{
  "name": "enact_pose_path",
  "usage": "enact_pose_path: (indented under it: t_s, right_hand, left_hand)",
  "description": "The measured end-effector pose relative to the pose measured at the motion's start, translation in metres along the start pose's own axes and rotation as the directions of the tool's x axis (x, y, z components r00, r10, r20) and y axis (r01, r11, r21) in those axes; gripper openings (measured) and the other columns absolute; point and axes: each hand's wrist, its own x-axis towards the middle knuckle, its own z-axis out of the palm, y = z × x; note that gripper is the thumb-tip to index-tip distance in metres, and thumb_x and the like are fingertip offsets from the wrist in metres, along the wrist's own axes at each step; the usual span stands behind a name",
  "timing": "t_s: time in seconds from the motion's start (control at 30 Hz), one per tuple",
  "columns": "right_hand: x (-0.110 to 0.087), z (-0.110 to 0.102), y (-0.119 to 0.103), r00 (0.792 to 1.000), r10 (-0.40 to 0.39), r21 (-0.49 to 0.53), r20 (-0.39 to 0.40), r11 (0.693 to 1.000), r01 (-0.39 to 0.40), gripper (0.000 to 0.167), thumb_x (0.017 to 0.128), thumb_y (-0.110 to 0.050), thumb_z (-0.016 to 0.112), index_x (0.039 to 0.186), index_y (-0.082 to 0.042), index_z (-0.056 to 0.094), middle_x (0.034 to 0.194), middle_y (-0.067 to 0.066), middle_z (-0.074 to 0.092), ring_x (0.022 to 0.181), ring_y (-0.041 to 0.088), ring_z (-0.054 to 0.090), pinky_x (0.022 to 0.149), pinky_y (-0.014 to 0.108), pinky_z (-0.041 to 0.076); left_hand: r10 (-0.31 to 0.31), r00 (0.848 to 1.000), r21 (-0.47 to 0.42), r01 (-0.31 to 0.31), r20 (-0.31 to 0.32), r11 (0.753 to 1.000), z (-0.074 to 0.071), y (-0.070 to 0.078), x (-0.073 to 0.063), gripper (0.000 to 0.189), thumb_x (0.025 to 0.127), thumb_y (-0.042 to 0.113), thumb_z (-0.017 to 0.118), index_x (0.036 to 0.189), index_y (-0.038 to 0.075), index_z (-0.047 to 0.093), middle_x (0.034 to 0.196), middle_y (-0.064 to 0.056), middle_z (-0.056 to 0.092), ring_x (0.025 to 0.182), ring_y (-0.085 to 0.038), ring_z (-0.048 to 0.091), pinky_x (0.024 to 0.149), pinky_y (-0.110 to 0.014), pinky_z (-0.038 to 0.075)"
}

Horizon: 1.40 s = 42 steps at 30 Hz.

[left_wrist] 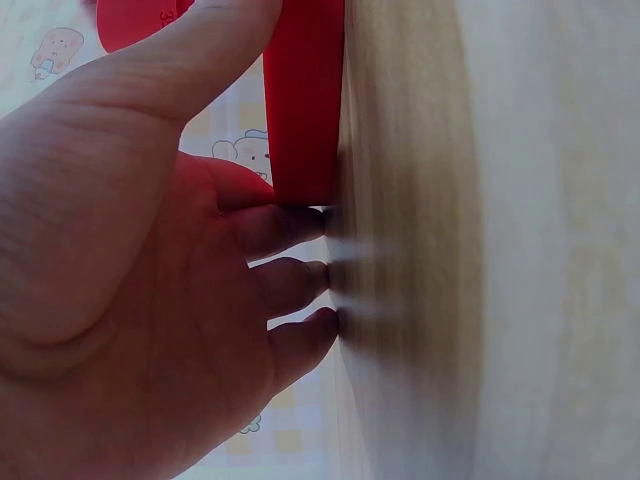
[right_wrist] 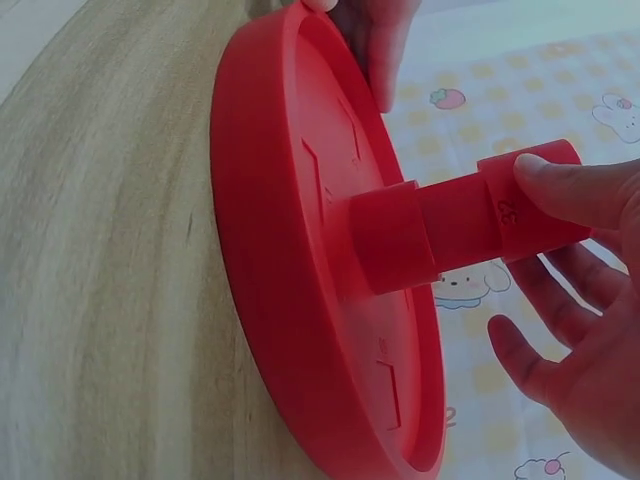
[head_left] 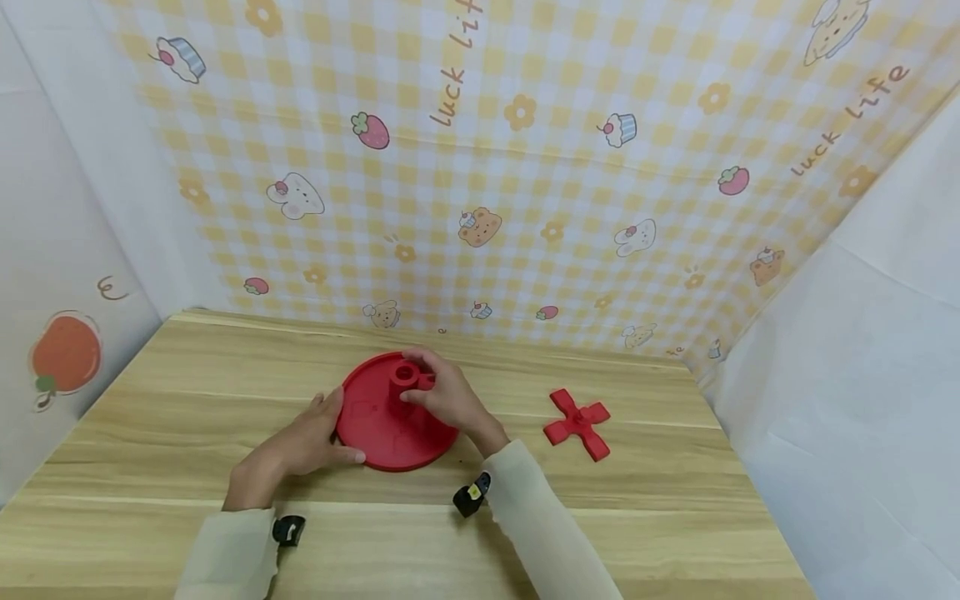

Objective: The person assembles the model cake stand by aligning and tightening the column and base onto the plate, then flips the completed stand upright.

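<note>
A round red base [head_left: 397,446] with a raised rim lies flat on the wooden table, its thick post [right_wrist: 390,235] standing upright at the middle. My left hand [head_left: 307,442] holds the base by its left edge, thumb at the near rim and fingers round the far side; in the left wrist view some fingertips meet the tabletop. At the top of the post, my right hand [head_left: 450,396] pinches a red collar [right_wrist: 535,205] marked with a number between thumb and fingers. The collar sits around the post's upper end, with a narrower length of post showing below it.
To the right on the table [head_left: 637,517] lies a red four-armed cross piece [head_left: 577,421] with a small hub. A checked cloth [head_left: 525,167] with cartoon prints hangs behind the table's back edge, and white sheets [head_left: 862,358] hang at both sides.
</note>
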Motion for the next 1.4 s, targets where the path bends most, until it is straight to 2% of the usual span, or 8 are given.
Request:
enact_pose_path:
  t_s: [0.4,0.67,0.77,0.9,1.1,1.23,1.4]
  right_hand:
    - [0.000,0.005,0.000,0.998,0.016,-0.065,-0.065,0.998,-0.020,0.058,0.082,-0.011,0.082,0.134,-0.005,0.057,0.129,0.006,0.061,0.108,0.017,0.061,0.086,0.021,0.055]
    - [0.000,0.010,-0.002,0.994,0.020,-0.080,-0.109,0.996,-0.029,0.053,0.081,-0.015,0.084,0.128,-0.009,0.061,0.124,0.004,0.062,0.106,0.015,0.061,0.084,0.021,0.055]
    - [-0.001,0.008,-0.003,0.995,0.036,-0.097,-0.090,0.994,-0.044,0.058,0.080,-0.020,0.085,0.131,-0.010,0.059,0.125,0.004,0.060,0.108,0.014,0.059,0.087,0.022,0.055]
    - [-0.001,0.002,-0.005,0.999,0.040,-0.100,-0.010,0.994,-0.041,0.068,0.082,-0.021,0.083,0.141,-0.012,0.051,0.132,0.003,0.055,0.113,0.016,0.057,0.090,0.025,0.055]
    - [0.000,-0.008,-0.005,0.994,-0.033,-0.085,0.102,0.995,0.042,0.057,0.090,-0.004,0.071,0.143,-0.012,0.051,0.143,0.003,0.053,0.123,0.018,0.055,0.095,0.026,0.053]
    - [0.001,-0.009,-0.004,0.993,-0.045,-0.101,0.107,0.993,0.056,0.056,0.090,-0.002,0.070,0.142,-0.010,0.051,0.138,0.004,0.057,0.119,0.017,0.058,0.094,0.024,0.053]
    - [0.002,-0.007,-0.003,0.997,-0.036,-0.109,0.069,0.993,0.044,0.059,0.089,-0.007,0.074,0.143,-0.008,0.051,0.131,0.004,0.061,0.112,0.016,0.059,0.090,0.023,0.054]
  left_hand:
    - [-0.012,1.000,-0.006,0.012,0.004,1.000,0.001,0.000,0.000,0.119,0.076,0.043,0.083,0.153,-0.011,0.011,0.157,-0.034,0.022,0.143,-0.060,0.006,0.109,-0.073,0.025]
    - [-0.004,1.000,0.011,0.004,0.007,1.000,0.001,0.000,0.000,0.120,0.075,0.044,0.084,0.152,-0.013,0.012,0.157,-0.034,0.021,0.142,-0.061,0.007,0.108,-0.073,0.025]
    - [0.005,1.000,0.010,-0.005,0.003,1.000,0.001,0.000,0.001,0.120,0.075,0.043,0.084,0.152,-0.013,0.012,0.157,-0.035,0.022,0.141,-0.062,0.007,0.108,-0.073,0.025]
    - [0.009,1.000,0.005,-0.009,-0.001,1.000,0.000,-0.001,0.001,0.120,0.075,0.043,0.084,0.153,-0.013,0.012,0.156,-0.035,0.022,0.141,-0.062,0.007,0.108,-0.073,0.026]
    - [0.005,1.000,0.000,-0.005,-0.004,1.000,0.002,-0.002,0.002,0.120,0.075,0.043,0.084,0.154,-0.011,0.011,0.158,-0.032,0.022,0.142,-0.062,0.007,0.108,-0.073,0.026]
    - [0.001,1.000,-0.006,-0.001,-0.002,1.000,0.002,-0.002,0.002,0.120,0.075,0.043,0.084,0.154,-0.011,0.011,0.158,-0.032,0.022,0.142,-0.062,0.007,0.108,-0.073,0.026]
    - [-0.005,1.000,-0.006,0.005,0.002,1.000,0.002,-0.001,0.002,0.120,0.075,0.043,0.084,0.154,-0.011,0.011,0.158,-0.032,0.021,0.142,-0.061,0.006,0.108,-0.073,0.026]
